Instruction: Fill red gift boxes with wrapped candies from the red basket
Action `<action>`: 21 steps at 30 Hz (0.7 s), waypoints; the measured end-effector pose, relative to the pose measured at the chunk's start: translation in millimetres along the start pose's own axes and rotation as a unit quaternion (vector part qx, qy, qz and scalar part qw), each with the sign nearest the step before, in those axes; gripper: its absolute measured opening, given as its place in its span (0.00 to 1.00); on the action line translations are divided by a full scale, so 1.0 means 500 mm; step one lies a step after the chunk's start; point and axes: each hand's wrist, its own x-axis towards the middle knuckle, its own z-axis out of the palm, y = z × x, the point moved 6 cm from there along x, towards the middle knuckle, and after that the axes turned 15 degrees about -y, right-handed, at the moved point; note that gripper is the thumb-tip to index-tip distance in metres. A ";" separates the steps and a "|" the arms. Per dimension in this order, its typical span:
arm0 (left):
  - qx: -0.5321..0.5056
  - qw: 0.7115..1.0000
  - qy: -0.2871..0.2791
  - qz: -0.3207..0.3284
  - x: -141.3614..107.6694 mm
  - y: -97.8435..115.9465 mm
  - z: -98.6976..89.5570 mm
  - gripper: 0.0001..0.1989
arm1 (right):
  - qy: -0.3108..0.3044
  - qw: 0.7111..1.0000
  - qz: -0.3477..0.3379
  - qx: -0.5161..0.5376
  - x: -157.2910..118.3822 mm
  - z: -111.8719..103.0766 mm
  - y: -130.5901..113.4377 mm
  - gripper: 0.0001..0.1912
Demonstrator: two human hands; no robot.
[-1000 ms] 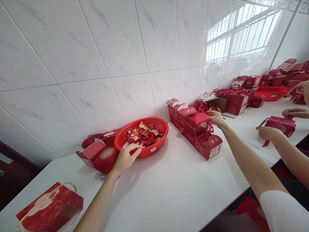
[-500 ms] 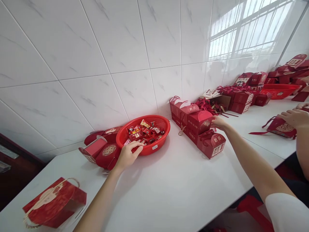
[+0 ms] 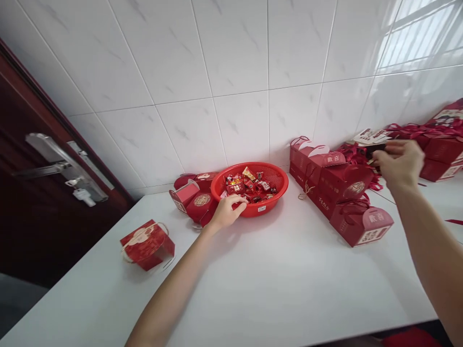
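A red plastic basket of wrapped sweets stands near the wall. At its front left rim is my left hand, fingers over the edge and thumb on the near side, closed on the rim. My right hand hovers over red ribbons and beside white printed cards, fingers and thumb apart, slightly blurred; nothing is plainly in it. Left of that hand, a row of red gift boxes runs from the wall forward, with another box at its near end.
Several red boxes lie left of the basket. A patterned box with a rope handle sits on the white table at the left. More red boxes are stacked at the far right. A dark door with keys stands left.
The view has turned left, bringing the door in and taking the other person's hands out. My right hand has moved from the box row to the ribbons. My left hand stays at the basket rim.
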 end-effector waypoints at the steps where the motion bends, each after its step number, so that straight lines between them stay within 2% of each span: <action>1: 0.000 1.000 0.000 -0.001 -0.001 0.000 0.001 0.12 | 0.033 0.998 -0.010 0.054 -0.016 -0.015 -0.030 0.20; 3: -0.003 1.000 -0.003 -0.002 -0.002 0.001 0.002 0.12 | 0.057 0.987 -0.108 0.102 -0.069 -0.033 -0.119 0.15; 5: -0.008 1.000 -0.009 -0.001 -0.002 0.001 -0.003 0.13 | 0.013 0.959 -0.248 0.135 -0.149 -0.030 -0.216 0.10; 6: -0.012 1.000 -0.013 0.002 -0.003 0.000 -0.010 0.13 | -0.037 0.938 -0.322 0.126 -0.198 -0.016 -0.263 0.07; 7: -0.015 1.000 -0.018 0.006 -0.003 -0.002 -0.021 0.14 | -0.093 0.905 -0.400 0.108 -0.255 0.003 -0.306 0.06; 8: -0.015 1.000 -0.020 0.010 -0.005 -0.006 -0.037 0.14 | -0.149 0.858 -0.481 0.101 -0.318 0.025 -0.342 0.05; 10: 0.001 1.000 -0.020 0.004 -0.014 -0.021 -0.081 0.16 | -0.254 0.765 -0.587 0.080 -0.442 0.076 -0.382 0.06; 13: 0.085 0.993 -0.021 -0.078 -0.045 -0.064 -0.161 0.18 | -0.357 0.659 -0.660 0.045 -0.598 0.151 -0.387 0.09; 14: 0.119 0.985 -0.025 -0.120 -0.059 -0.081 -0.186 0.20 | -0.380 0.633 -0.674 0.035 -0.640 0.173 -0.380 0.09; 15: 0.146 0.974 -0.042 -0.166 -0.074 -0.097 -0.204 0.24 | -0.397 0.618 -0.678 0.029 -0.672 0.192 -0.371 0.09; 18: 0.181 0.928 -0.130 -0.299 -0.113 -0.136 -0.218 0.42 | -0.419 0.603 -0.678 0.036 -0.732 0.231 -0.342 0.08; 21: 0.194 0.883 -0.190 -0.383 -0.126 -0.148 -0.189 0.53 | -0.426 0.613 -0.662 0.071 -0.750 0.250 -0.321 0.05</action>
